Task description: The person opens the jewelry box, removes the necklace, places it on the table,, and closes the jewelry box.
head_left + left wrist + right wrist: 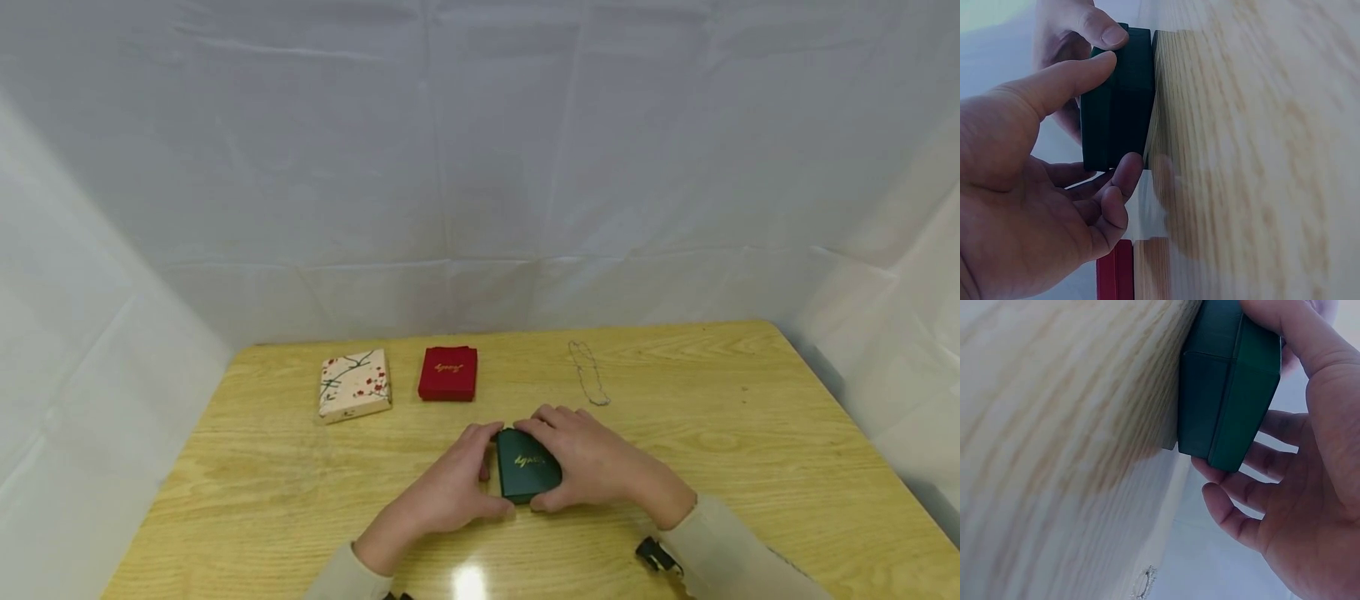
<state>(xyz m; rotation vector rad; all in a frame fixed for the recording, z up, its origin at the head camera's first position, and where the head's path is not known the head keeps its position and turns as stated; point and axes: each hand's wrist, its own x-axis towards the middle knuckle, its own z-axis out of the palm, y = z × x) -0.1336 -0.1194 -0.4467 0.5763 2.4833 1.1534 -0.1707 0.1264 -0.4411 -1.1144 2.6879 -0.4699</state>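
Note:
A closed dark green jewelry box point(522, 477) with gold lettering on its lid sits low over the near middle of the table. My right hand point(592, 457) grips its right side, thumb at the near edge and fingertips at the far edge. At the left end, my left hand point(452, 487) holds the box between the thumb and the fingers. A seam between lid and base runs around the green box point(1229, 400) in the right wrist view. Seen from the left wrist, both thumbs rest near each other on the near side of the green box point(1119, 103).
Behind the hands lies a red jewelry box point(448, 375) with gold lettering. Left of it is a cream box point(355, 386) with a floral branch print. A thin silver chain point(589, 375) lies in a loop at the back right. White sheeting surrounds the wooden table point(750, 467).

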